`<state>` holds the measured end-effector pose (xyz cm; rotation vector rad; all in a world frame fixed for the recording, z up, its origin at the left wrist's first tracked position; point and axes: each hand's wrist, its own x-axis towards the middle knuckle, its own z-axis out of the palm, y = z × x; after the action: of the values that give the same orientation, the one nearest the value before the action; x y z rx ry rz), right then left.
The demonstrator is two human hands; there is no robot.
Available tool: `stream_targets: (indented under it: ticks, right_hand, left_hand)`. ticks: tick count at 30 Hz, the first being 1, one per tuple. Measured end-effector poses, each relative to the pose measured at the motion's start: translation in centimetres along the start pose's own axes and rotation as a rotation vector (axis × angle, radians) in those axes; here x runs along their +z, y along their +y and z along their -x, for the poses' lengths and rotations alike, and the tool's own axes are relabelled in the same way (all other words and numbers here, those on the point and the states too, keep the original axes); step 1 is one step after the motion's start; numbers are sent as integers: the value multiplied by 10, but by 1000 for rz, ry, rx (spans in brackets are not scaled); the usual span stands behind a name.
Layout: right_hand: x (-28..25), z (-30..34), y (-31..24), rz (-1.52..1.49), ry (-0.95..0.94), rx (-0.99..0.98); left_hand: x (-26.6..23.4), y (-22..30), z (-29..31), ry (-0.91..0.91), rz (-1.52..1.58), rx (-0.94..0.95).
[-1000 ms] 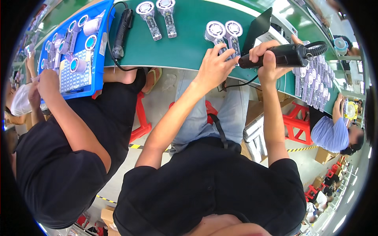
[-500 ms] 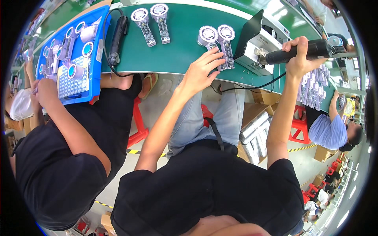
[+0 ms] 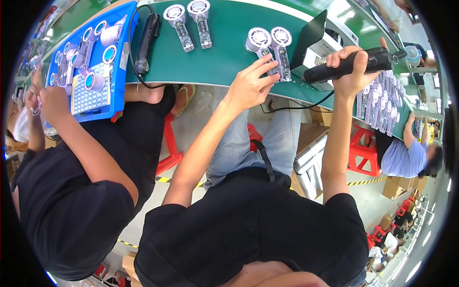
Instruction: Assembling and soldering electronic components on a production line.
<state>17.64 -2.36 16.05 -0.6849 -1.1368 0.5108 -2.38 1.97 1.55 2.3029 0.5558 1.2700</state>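
Observation:
My right hand [image 3: 351, 69] is wrapped around a black electric screwdriver [image 3: 330, 68], held almost level, its front end toward the left. That end overlaps the front of a white and black screw feeder box [image 3: 318, 52]; I cannot make out the bit. My left hand [image 3: 251, 83] has its fingers apart, their tips on the handle of a purple handheld fan [image 3: 258, 40] with a bare circuit board. A second such fan [image 3: 282, 52] lies right beside it. The fingers cover part of the first fan's handle.
Two more fans [image 3: 177, 26] lie farther left on the green table [image 3: 220, 57], near another black screwdriver [image 3: 146, 43]. A blue tray [image 3: 122, 71] of fan parts is before a co-worker [image 3: 81, 201]. Many fans [image 3: 380, 105] stand at right. Loose screws lie near the table edge.
My right hand has drawn the screwdriver left from the feeder's front, toward the fans. My left hand stays at the fan. The co-worker's hand has lifted from the tray's edge.

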Motion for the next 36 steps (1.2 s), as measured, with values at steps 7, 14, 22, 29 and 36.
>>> stream_targets:
  ticks: [7, 14, 22, 29, 36]
  right_hand:
    - [28, 10, 11, -3, -42, -52]
    - [28, 14, 21, 9, -51, -54]
    - [30, 24, 29, 20, -67, -90]
    - [28, 24, 33, 5, -62, -77]
    - [10, 5, 11, 28, -41, -71]
  left_hand:
    - [1, -1, -2, 10, -17, 15]
    - [1, -1, -2, 11, -15, 3]
    - [1, 1, -2, 14, -7, -27]
    - [1, 2, -3, 20, -7, -31]
    - [-1, 2, -1, 28, -1, -38]
